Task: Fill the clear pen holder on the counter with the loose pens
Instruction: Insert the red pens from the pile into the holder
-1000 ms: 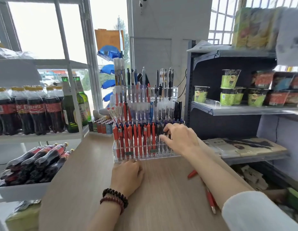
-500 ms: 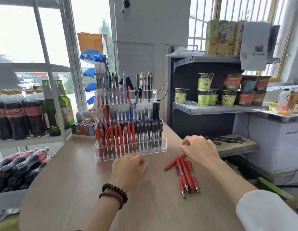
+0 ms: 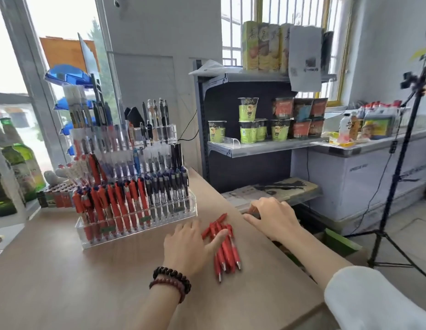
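Left hand (image 3: 190, 246) lies flat on the counter (image 3: 88, 282), thumb touching the loose red pens (image 3: 227, 248). Right hand (image 3: 275, 219) is spread at the right edge, gripping nothing. The pen holder (image 3: 135, 231) stands far left.

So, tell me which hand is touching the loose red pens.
The left hand, the one wearing bead bracelets: its thumb lies against the red pens. The right hand sits clear of them.

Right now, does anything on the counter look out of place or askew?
Yes: a bunch of red pens lies loose on the counter, right of the clear pen holder, a few crossing at angles. The left hand touches them.
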